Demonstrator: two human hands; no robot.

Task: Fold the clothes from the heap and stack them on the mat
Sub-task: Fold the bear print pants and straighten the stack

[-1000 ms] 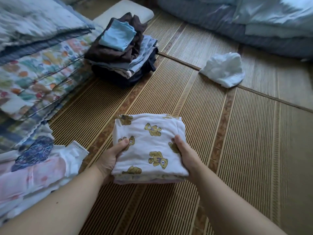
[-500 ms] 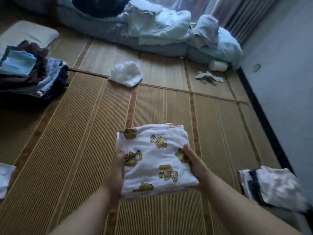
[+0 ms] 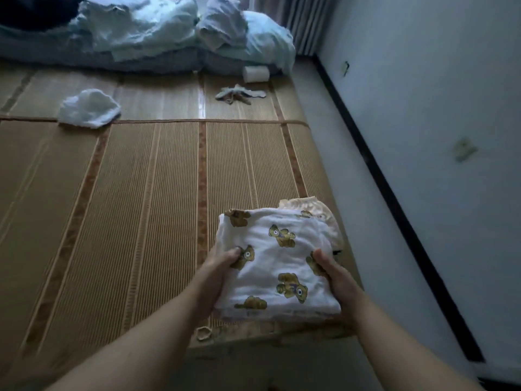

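The left hand [image 3: 222, 266] and the right hand [image 3: 335, 275] hold a folded white bear cloth [image 3: 277, 258], one hand on each side. The thumbs lie on top and the fingers curl under it. The bear cloth is near the right edge of the mat [image 3: 141, 193], just over a cream cloth [image 3: 308, 206] that peeks out behind it. I cannot tell if the two cloths touch yet.

The job now looks like putting the bear cloth down on that pile. To do it well, both hands should go down together so the cloth stays flat. The edges should line up with the cream cloth below. Then the fingers should slide out slowly to the sides, so the folds do not open. A soft pat on top would help it sit neat.

Far off on the mat lies a crumpled white cloth [image 3: 88, 108], which may need folding next.
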